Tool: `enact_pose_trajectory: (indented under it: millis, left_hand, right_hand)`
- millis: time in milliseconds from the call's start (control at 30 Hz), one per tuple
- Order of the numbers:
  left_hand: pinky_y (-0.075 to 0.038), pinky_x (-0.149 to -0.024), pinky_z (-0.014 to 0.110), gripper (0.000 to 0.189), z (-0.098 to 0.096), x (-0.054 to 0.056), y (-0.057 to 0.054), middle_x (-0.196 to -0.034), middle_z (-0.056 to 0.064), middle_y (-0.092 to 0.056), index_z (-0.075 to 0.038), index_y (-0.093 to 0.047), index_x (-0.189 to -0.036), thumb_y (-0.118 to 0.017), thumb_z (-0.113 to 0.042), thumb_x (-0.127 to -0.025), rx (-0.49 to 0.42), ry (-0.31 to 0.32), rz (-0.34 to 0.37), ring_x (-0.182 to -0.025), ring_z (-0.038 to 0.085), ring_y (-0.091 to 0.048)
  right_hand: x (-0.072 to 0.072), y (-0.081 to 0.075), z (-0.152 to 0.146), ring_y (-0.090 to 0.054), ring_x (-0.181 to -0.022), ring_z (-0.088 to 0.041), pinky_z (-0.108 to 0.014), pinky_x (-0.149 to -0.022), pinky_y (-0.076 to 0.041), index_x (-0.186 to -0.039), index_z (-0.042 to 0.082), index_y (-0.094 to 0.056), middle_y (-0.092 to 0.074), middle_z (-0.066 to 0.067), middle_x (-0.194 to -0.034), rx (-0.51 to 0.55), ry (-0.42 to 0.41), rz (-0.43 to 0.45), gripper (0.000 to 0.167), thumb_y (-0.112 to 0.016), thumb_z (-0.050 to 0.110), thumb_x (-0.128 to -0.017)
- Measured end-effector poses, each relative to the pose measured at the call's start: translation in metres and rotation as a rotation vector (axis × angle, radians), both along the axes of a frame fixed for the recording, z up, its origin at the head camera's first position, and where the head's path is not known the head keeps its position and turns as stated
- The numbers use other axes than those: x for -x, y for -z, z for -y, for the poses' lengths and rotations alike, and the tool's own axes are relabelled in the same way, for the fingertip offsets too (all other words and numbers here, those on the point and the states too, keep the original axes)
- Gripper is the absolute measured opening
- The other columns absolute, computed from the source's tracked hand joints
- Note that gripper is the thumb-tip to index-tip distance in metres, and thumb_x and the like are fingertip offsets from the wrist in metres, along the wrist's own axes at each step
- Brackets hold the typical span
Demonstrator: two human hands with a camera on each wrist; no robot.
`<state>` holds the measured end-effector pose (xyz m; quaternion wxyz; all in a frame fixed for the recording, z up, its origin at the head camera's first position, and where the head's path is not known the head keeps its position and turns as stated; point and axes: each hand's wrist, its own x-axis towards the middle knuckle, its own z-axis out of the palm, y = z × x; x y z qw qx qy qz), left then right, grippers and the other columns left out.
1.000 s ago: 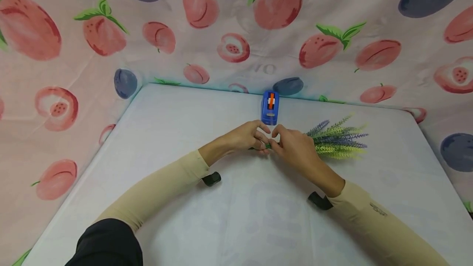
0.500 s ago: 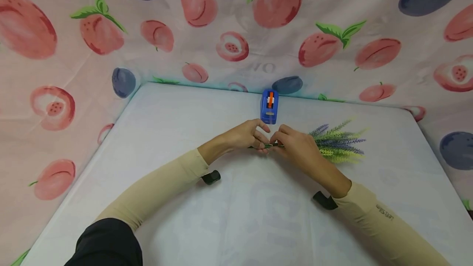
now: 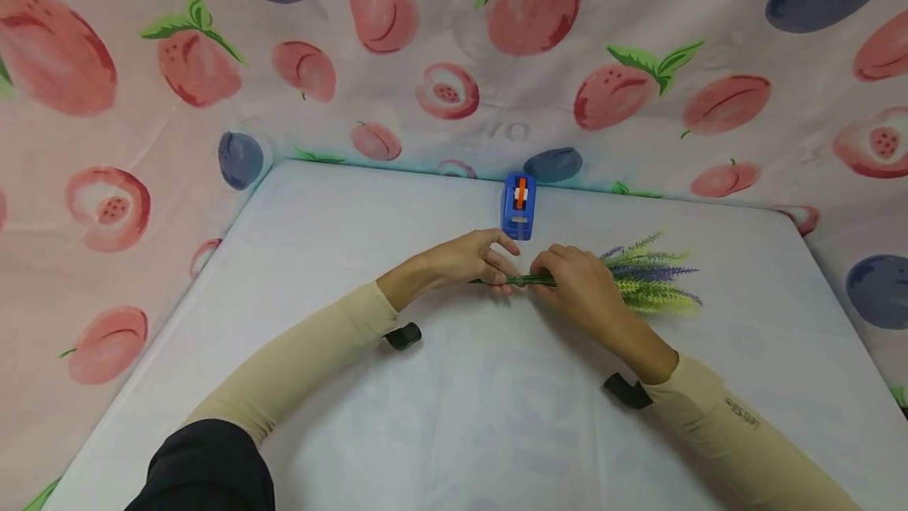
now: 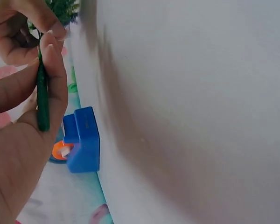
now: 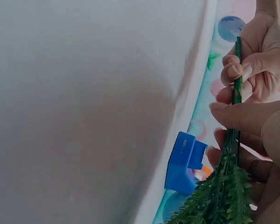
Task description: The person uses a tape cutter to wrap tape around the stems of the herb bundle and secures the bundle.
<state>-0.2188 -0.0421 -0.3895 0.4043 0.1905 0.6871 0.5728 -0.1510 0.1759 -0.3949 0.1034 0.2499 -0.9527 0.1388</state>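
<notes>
A bunch of artificial lavender (image 3: pixel 653 282), with purple and yellow-green sprigs, lies lengthwise across both hands, flower heads to the right. My left hand (image 3: pixel 464 259) pinches the green stem end (image 4: pixel 43 100) between thumb and fingers. Farther along, close below the leaves (image 5: pixel 219 191), my right hand (image 3: pixel 583 284) holds the stems (image 5: pixel 237 88) with its thumb on one side and fingers on the other. A short length of bundled stems shows between the two hands in the head view. The right hand covers the part just before the flower heads.
A blue tape dispenser (image 3: pixel 519 207) with an orange core stands just beyond the hands, near the back edge of the white-covered table (image 3: pixel 340 211). Fruit-printed cloth (image 3: pixel 440 22) hangs behind the table and along its left side.
My right hand has slid to the right along the stems, away from the left fingertips, baring more stem between the hands. The left hand keeps its pinch in nearly the same place.
</notes>
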Motion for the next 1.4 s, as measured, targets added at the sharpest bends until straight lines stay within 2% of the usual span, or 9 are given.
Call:
enact_pose_trajectory:
  millis: [167, 333, 467, 600, 700, 867, 1133, 1233, 1400]
  left_hand:
    - [-0.057, -0.092, 0.043, 0.045, 0.004, -0.001, 0.005, -0.118, 0.021, -0.067, 0.006, -0.042, -0.140, -0.054, 0.013, -0.097, 0.016, -0.003, -0.059, -0.096, 0.030, -0.073]
    - [-0.058, -0.085, 0.038, 0.038, 0.006, -0.003, 0.006, -0.108, 0.020, -0.067, 0.008, -0.049, -0.133, -0.057, 0.010, -0.097, 0.040, -0.035, -0.162, -0.099, 0.038, -0.071]
    - [-0.055, -0.080, 0.034, 0.032, 0.008, -0.003, 0.005, -0.108, 0.020, -0.071, 0.010, -0.052, -0.130, -0.056, 0.008, -0.099, 0.058, -0.024, -0.242, -0.100, 0.039, -0.068]
    - [-0.055, -0.078, 0.035, 0.029, 0.009, -0.002, 0.004, -0.109, 0.020, -0.072, 0.010, -0.055, -0.129, -0.055, 0.008, -0.099, 0.070, 0.006, -0.299, -0.100, 0.038, -0.068]
    - [-0.055, -0.075, 0.036, 0.027, 0.010, 0.000, 0.004, -0.108, 0.020, -0.072, 0.009, -0.056, -0.127, -0.055, 0.007, -0.100, 0.081, 0.025, -0.337, -0.096, 0.036, -0.069]
    - [-0.051, -0.069, 0.034, 0.024, 0.009, 0.002, 0.005, -0.103, 0.022, -0.073, 0.008, -0.058, -0.125, -0.054, 0.005, -0.101, 0.091, 0.033, -0.365, -0.091, 0.036, -0.070]
    - [-0.045, -0.063, 0.025, 0.018, 0.008, 0.001, 0.007, -0.099, 0.023, -0.074, 0.005, -0.068, -0.113, -0.055, 0.006, -0.100, 0.091, 0.029, -0.390, -0.085, 0.036, -0.067]
    - [-0.045, -0.063, 0.026, 0.019, 0.009, 0.001, 0.008, -0.096, 0.021, -0.074, 0.003, -0.073, -0.107, -0.055, 0.006, -0.099, 0.099, 0.020, -0.387, -0.081, 0.032, -0.066]
    - [-0.050, -0.068, 0.026, 0.015, 0.010, -0.001, 0.008, -0.099, 0.021, -0.073, 0.001, -0.074, -0.106, -0.064, 0.004, -0.096, 0.114, 0.004, -0.379, -0.083, 0.027, -0.066]
  right_hand:
    - [-0.002, 0.001, 0.001, -0.066, -0.078, -0.021, -0.041, -0.069, -0.055, -0.096, 0.012, -0.078, -0.069, -0.001, -0.087, -0.005, 0.008, 0.015, 0.019, -0.088, 0.016, -0.080]
    - [-0.001, 0.000, 0.002, -0.067, -0.076, -0.020, -0.038, -0.064, -0.054, -0.096, 0.013, -0.080, -0.072, -0.001, -0.086, -0.001, 0.009, 0.016, 0.015, -0.085, 0.014, -0.083]
    - [0.001, -0.002, 0.001, -0.067, -0.071, -0.020, -0.038, -0.064, -0.054, -0.095, 0.012, -0.080, -0.073, -0.001, -0.083, -0.003, -0.011, 0.000, 0.011, -0.083, 0.012, -0.084]
    - [0.003, -0.004, 0.001, -0.068, -0.073, -0.022, -0.046, -0.080, -0.055, -0.094, 0.010, -0.080, -0.074, -0.003, -0.083, -0.024, -0.036, -0.008, 0.009, -0.082, 0.009, -0.085]
    - [0.005, -0.006, 0.002, -0.070, -0.078, -0.022, -0.057, -0.095, -0.050, -0.095, 0.011, -0.080, -0.076, -0.003, -0.085, -0.058, -0.045, -0.011, 0.010, -0.082, 0.011, -0.085]
    - [0.008, -0.005, 0.003, -0.071, -0.086, -0.025, -0.064, -0.103, -0.043, -0.098, 0.011, -0.079, -0.075, -0.004, -0.090, -0.114, -0.040, 0.002, 0.016, -0.085, 0.014, -0.083]
    - [0.011, -0.001, 0.000, -0.069, -0.079, -0.026, -0.055, -0.095, -0.051, -0.093, 0.010, -0.076, -0.074, -0.004, -0.082, -0.096, -0.018, 0.014, 0.017, -0.087, 0.014, -0.080]
    - [0.010, -0.001, -0.002, -0.068, -0.077, -0.026, -0.052, -0.088, -0.053, -0.092, 0.011, -0.078, -0.074, -0.004, -0.080, -0.088, -0.019, -0.009, 0.015, -0.087, 0.015, -0.081]
    - [0.010, -0.003, -0.003, -0.068, -0.077, -0.024, -0.055, -0.095, -0.051, -0.091, 0.010, -0.079, -0.072, -0.004, -0.083, -0.085, -0.036, -0.043, 0.014, -0.087, 0.015, -0.080]
